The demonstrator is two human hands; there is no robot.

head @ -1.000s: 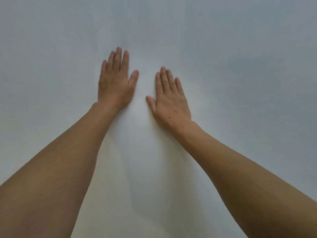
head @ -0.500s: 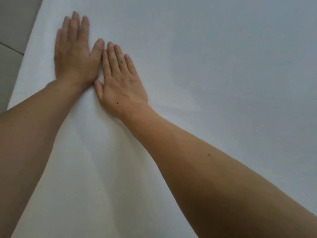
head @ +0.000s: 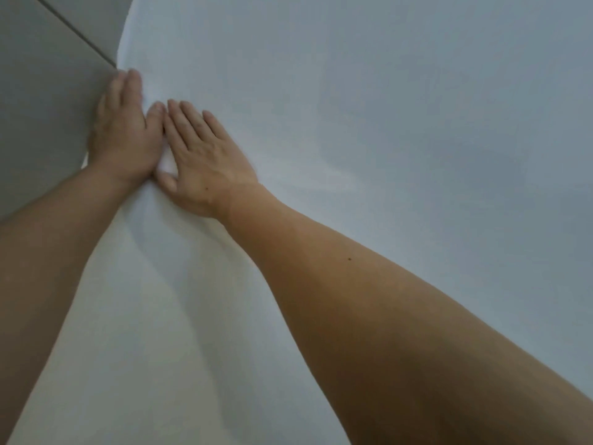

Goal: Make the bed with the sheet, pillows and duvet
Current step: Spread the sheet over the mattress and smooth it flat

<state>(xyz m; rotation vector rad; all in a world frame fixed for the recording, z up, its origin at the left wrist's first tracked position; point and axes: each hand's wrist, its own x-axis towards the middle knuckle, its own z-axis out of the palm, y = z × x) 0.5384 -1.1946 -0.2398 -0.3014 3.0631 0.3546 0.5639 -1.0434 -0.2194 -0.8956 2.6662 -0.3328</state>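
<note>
My two hands lie flat on one white sheet (head: 369, 130) that fills most of the frame. My left hand (head: 123, 136) sits at the sheet's edge in the upper left, its fingertips blurred, grip wide and holding nothing. My right hand (head: 205, 159) touches it, fingers straight. Grey floor tiles (head: 41, 91) show upper left. Both forearms are cut off below.

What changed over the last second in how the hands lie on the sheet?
Both hands slid leftward across the sheet: the left hand now reaches its edge beside the grey floor, and the right hand has closed up against it. Both stayed flat, palms down, gripping nothing.
</note>
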